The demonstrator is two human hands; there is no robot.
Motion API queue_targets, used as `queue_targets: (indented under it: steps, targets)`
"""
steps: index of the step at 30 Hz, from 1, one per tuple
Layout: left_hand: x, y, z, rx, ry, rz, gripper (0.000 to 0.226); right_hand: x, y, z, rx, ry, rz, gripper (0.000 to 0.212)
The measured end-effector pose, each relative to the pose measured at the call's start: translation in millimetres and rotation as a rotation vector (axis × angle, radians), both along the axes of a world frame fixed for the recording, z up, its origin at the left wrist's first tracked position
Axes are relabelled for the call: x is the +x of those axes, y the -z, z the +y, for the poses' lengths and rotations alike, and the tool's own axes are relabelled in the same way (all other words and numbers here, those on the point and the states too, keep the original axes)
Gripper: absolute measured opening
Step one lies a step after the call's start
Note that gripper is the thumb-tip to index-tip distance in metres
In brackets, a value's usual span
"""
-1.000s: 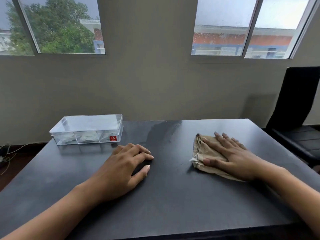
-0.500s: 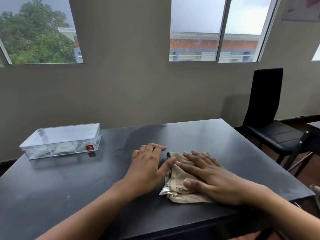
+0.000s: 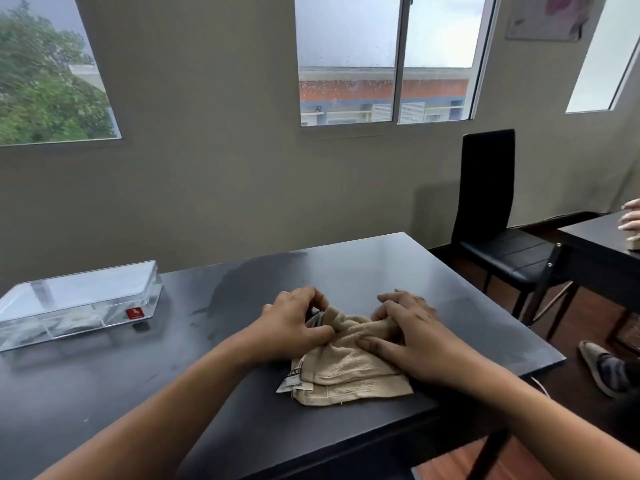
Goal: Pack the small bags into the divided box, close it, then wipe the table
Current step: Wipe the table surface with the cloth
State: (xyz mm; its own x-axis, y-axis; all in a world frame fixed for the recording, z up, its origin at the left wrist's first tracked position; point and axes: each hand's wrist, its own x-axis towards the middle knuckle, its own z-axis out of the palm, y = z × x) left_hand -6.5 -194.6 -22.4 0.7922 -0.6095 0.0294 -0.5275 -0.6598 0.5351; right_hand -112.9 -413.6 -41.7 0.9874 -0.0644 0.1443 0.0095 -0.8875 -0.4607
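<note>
Two bare forearms reach forward over a dark table (image 3: 363,268), and both hands meet on a beige cloth (image 3: 349,370) lying near the table's near right edge. The left hand (image 3: 294,323) has its fingers curled and pinches the cloth's far left corner, bunching the fabric up into a ridge. The right hand (image 3: 408,330) lies over the cloth's right side; its fingertips curl into the same raised ridge and its thumb presses on the fabric, so it too grips the cloth. The two hands are close together, with only the bunched fold between them. A white care label (image 3: 294,379) sticks out of the cloth just below the left wrist.

Well to the left of the left hand, and slightly farther away, a clear plastic divided box (image 3: 79,303) sits on the table with its lid shut. Small pale bags (image 3: 74,320) show dimly through its front wall, and a red sticker (image 3: 134,313) marks the front corner nearest the hands.

Beyond and to the right of the right hand stands a black chair (image 3: 491,216), off the table. At the far right edge, another person's hand (image 3: 631,220) rests on a second dark table (image 3: 602,244), and a shoe (image 3: 601,368) shows on the floor below. Windows (image 3: 384,60) line the grey wall behind.
</note>
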Motion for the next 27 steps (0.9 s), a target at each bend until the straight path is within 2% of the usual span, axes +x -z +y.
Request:
queue_targets:
  steps: [2, 5, 7, 10, 12, 14, 19, 23, 27]
  targets:
    - [-1.2, -1.1, -2.3, -0.117, 0.082, 0.084, 0.022, -3.5, -2.7, -1.1, 0.081, -0.027, -0.032, 0.034]
    - [-12.5, -6.3, -9.2, -0.306, 0.176, 0.153, 0.019, -12.2, -10.3, -8.7, 0.311, -0.052, -0.028, 0.036]
    - [-19.7, -10.4, -15.9, -0.393, 0.174, 0.157, 0.02, -21.2, -17.2, -16.6, 0.517, -0.045, -0.045, 0.039]
    - [-26.7, -18.3, -29.8, -0.53, 0.138, 0.238, 0.022, -31.3, -23.8, -31.9, 0.962, 0.001, -0.07, 0.041]
    - [-32.0, -25.5, -40.3, -0.582, 0.108, 0.294, 0.021, -36.1, -25.0, -43.9, 1.11, 0.035, -0.132, 0.034]
    - [-38.1, -29.9, -51.3, -0.584, 0.104, 0.324, 0.023, -39.8, -23.9, -55.9, 1.118, 0.074, -0.23, 0.026]
    - [-50.1, -26.0, -80.8, -0.529, 0.092, 0.233, 0.015, -44.5, -31.7, -79.1, 0.993, 0.133, -0.357, 0.029]
    - [-56.2, -17.8, -107.9, -0.6, 0.058, 0.479, 0.015, -36.9, -35.9, -99.3, 0.757, 0.213, -0.368, 0.032]
    - [-52.7, -7.1, -125.8, -0.579, 0.056, 0.498, 0.022, -20.9, -39.4, -116.2, 0.501, 0.289, -0.35, 0.029]
